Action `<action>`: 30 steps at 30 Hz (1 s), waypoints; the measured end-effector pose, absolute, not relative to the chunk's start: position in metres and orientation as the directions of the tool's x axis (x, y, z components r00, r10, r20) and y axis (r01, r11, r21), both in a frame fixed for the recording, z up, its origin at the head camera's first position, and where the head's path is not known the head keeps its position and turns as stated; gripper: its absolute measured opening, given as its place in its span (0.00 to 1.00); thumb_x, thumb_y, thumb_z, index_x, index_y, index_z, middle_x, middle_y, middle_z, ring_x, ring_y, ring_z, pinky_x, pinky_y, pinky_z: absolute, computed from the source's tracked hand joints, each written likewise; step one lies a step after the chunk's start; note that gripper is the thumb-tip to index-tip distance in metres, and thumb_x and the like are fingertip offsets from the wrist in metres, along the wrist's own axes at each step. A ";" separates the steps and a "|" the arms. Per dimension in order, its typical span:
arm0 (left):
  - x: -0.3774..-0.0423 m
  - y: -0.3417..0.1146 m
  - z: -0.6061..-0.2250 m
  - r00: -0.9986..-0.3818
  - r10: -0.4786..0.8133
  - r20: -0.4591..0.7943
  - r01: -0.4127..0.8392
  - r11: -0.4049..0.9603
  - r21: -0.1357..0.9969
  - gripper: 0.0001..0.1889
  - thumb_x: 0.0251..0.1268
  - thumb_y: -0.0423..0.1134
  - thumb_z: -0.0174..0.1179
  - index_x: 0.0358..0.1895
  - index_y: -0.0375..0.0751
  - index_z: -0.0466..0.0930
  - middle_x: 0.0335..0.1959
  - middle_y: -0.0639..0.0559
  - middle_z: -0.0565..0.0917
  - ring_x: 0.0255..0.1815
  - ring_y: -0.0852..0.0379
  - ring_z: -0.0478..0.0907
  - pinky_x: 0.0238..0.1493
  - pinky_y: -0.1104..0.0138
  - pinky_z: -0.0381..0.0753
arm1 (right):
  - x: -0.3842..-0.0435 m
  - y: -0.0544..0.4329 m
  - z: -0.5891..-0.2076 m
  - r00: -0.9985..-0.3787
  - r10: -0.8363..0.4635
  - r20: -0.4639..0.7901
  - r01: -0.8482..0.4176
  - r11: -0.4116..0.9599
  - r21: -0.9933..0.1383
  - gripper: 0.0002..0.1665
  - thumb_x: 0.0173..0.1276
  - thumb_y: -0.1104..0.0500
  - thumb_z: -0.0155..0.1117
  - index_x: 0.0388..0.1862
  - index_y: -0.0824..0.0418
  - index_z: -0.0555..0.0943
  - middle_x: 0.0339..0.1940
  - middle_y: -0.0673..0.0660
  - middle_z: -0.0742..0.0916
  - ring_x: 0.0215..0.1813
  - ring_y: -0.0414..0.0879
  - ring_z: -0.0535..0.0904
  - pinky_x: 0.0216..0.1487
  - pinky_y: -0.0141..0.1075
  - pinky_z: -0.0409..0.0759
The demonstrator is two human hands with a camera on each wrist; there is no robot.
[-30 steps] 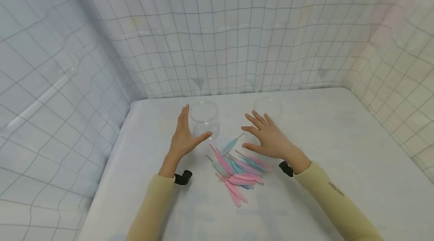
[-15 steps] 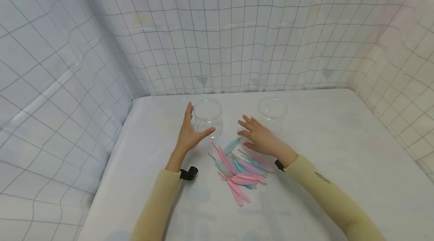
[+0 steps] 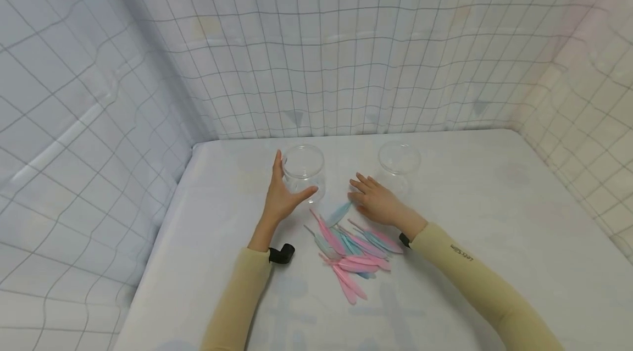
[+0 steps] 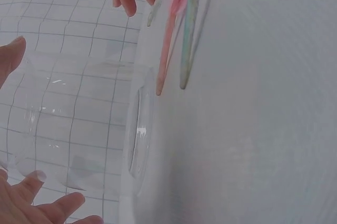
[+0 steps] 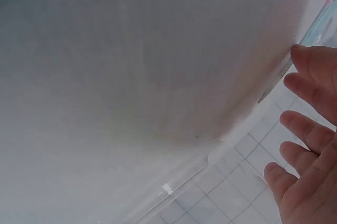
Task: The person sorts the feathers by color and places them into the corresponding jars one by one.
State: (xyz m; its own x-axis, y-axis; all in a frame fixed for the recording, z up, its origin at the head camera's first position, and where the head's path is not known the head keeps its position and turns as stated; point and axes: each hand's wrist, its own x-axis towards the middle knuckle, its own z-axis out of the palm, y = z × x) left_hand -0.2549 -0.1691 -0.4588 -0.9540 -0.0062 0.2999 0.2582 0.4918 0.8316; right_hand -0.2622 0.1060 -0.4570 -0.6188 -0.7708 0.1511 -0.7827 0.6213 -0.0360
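Note:
My left hand (image 3: 281,200) is at the left clear glass jar (image 3: 311,176), thumb and fingers spread around its near left side. In the left wrist view the glass jar (image 4: 79,124) stands between the thumb and the splayed fingers. My right hand (image 3: 378,204) is low over the table, fingers loosely bent, at the quill end of a light blue feather (image 3: 338,215). In the right wrist view the thumb tip overlaps this feather (image 5: 317,27), and the other fingers are apart from the thumb. Several pink and blue feathers (image 3: 353,264) lie piled between the hands.
A second clear glass jar (image 3: 398,160) stands behind the right hand, partly covered by it. White cloth covers the table (image 3: 207,219). Grid-patterned curtains (image 3: 336,54) hang at the back and both sides. Each wrist wears a black camera mount (image 3: 283,254).
My right hand has come down and left, from above the pile to the light blue feather, its fingers drawing closer together. The left hand stays around the left jar.

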 end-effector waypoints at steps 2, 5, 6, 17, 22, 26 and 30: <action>-0.255 -0.168 -0.460 -0.954 -0.008 0.300 0.258 0.491 0.832 0.64 0.44 0.54 0.75 0.76 0.57 0.32 0.75 0.43 0.48 0.71 0.42 0.53 0.64 0.43 0.57 | -0.261 0.107 -0.458 -0.620 -0.769 0.154 -0.782 0.622 -0.040 0.21 0.64 0.61 0.66 0.56 0.64 0.79 0.65 0.68 0.72 0.70 0.64 0.57 0.67 0.54 0.56; -0.256 -0.167 -0.460 -0.951 -0.008 0.308 0.266 0.486 0.833 0.63 0.45 0.55 0.74 0.76 0.58 0.32 0.75 0.43 0.48 0.71 0.41 0.54 0.63 0.43 0.58 | -0.260 0.107 -0.458 -0.623 -0.765 0.164 -0.779 0.625 -0.049 0.20 0.64 0.61 0.66 0.55 0.64 0.80 0.65 0.68 0.71 0.70 0.64 0.57 0.67 0.54 0.56; -0.257 -0.167 -0.460 -0.951 -0.008 0.310 0.267 0.485 0.833 0.63 0.45 0.55 0.74 0.76 0.58 0.31 0.75 0.42 0.49 0.71 0.41 0.54 0.63 0.43 0.58 | -0.259 0.107 -0.458 -0.624 -0.763 0.168 -0.779 0.625 -0.053 0.20 0.64 0.60 0.66 0.54 0.64 0.80 0.65 0.68 0.72 0.70 0.64 0.57 0.67 0.55 0.56; -0.258 -0.169 -0.462 -0.953 -0.028 0.301 0.247 0.505 0.827 0.62 0.47 0.55 0.72 0.76 0.54 0.32 0.74 0.46 0.55 0.71 0.42 0.55 0.63 0.44 0.60 | -0.250 0.108 -0.460 -0.614 -0.761 0.211 -0.789 0.602 -0.122 0.07 0.63 0.56 0.68 0.37 0.57 0.82 0.63 0.66 0.74 0.70 0.63 0.58 0.65 0.57 0.59; -0.257 -0.171 -0.460 -0.957 -0.030 0.290 0.236 0.501 0.832 0.62 0.47 0.56 0.72 0.76 0.56 0.32 0.74 0.47 0.54 0.70 0.41 0.55 0.62 0.43 0.60 | -0.252 0.105 -0.460 -0.611 -0.756 0.234 -0.786 0.615 -0.064 0.14 0.61 0.59 0.69 0.46 0.60 0.81 0.63 0.66 0.74 0.70 0.63 0.60 0.64 0.57 0.61; -0.256 -0.171 -0.460 -0.959 -0.027 0.283 0.234 0.492 0.838 0.62 0.47 0.56 0.72 0.76 0.59 0.31 0.74 0.43 0.52 0.70 0.39 0.55 0.61 0.41 0.60 | -0.255 0.102 -0.460 -0.619 -0.749 0.236 -0.768 0.640 0.018 0.15 0.61 0.62 0.68 0.48 0.62 0.82 0.62 0.65 0.76 0.69 0.62 0.61 0.64 0.55 0.62; -0.256 -0.171 -0.460 -0.958 -0.029 0.284 0.234 0.488 0.841 0.61 0.47 0.57 0.72 0.76 0.57 0.32 0.74 0.41 0.51 0.69 0.38 0.56 0.60 0.40 0.61 | -0.259 0.098 -0.460 -0.624 -0.751 0.215 -0.749 0.653 0.109 0.06 0.62 0.63 0.66 0.38 0.62 0.84 0.60 0.63 0.77 0.69 0.60 0.62 0.65 0.53 0.62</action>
